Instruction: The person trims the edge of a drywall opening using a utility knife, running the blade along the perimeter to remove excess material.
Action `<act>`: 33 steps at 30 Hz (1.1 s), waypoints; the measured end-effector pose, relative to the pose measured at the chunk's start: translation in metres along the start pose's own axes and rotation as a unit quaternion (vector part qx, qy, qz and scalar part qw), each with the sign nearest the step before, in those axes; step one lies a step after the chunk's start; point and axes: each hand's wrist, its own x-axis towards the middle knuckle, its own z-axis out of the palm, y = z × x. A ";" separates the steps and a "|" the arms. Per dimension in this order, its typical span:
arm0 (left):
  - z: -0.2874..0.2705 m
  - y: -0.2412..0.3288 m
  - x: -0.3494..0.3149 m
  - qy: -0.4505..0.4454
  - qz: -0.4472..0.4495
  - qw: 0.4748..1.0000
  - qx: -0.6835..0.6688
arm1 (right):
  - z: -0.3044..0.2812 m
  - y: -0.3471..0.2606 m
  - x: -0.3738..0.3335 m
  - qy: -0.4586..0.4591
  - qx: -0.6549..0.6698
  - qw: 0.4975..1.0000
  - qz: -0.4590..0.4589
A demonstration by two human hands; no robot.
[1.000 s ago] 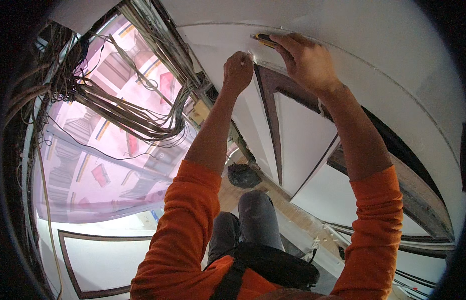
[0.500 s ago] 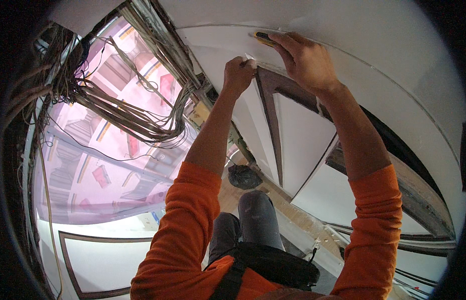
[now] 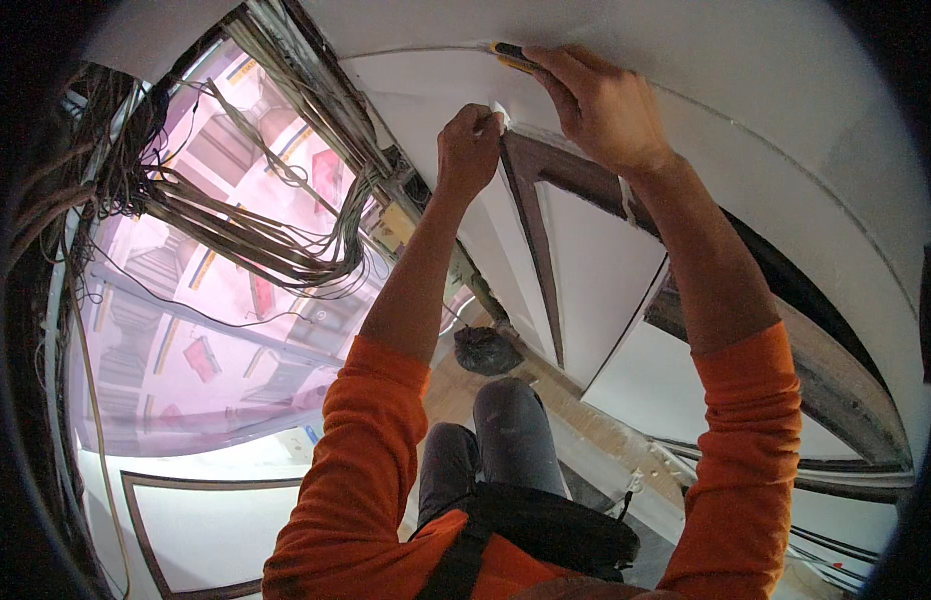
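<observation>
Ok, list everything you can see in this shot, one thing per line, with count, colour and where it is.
utility knife: one, yellow and black, top centre against the white panel, in the right hand
white film strip: one, white, pinched at the left hand's fingertips
white panel: one, white, curved across the top and right
dark frame strips: several, dark brown, around white panels at centre
cable bundle: one, grey, left
black bag: one, black, on the floor at centre
left hand: one, raised, top centre
right hand: one, raised, gripping the knife
sleeves: two, orange, lower edge
</observation>
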 end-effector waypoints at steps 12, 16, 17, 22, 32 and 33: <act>-0.007 0.036 -0.001 -0.027 0.042 0.999 -0.018 | 0.002 0.003 -0.001 0.025 0.003 1.000 -0.010; -0.006 0.035 -0.004 -0.019 0.042 0.999 -0.029 | 0.001 0.003 -0.001 0.014 -0.013 1.000 -0.001; -0.006 0.036 -0.004 -0.017 0.042 0.998 -0.034 | 0.000 0.004 0.000 0.020 -0.013 1.000 -0.006; -0.003 0.037 -0.005 -0.014 0.051 0.998 -0.044 | 0.000 0.004 0.001 0.039 -0.006 0.999 -0.021; -0.004 0.058 0.001 0.002 0.045 0.994 -0.098 | -0.002 0.000 0.000 0.032 -0.004 0.999 -0.007; -0.005 0.064 0.003 0.000 0.055 0.994 -0.094 | -0.004 -0.002 0.000 0.035 0.007 0.999 -0.005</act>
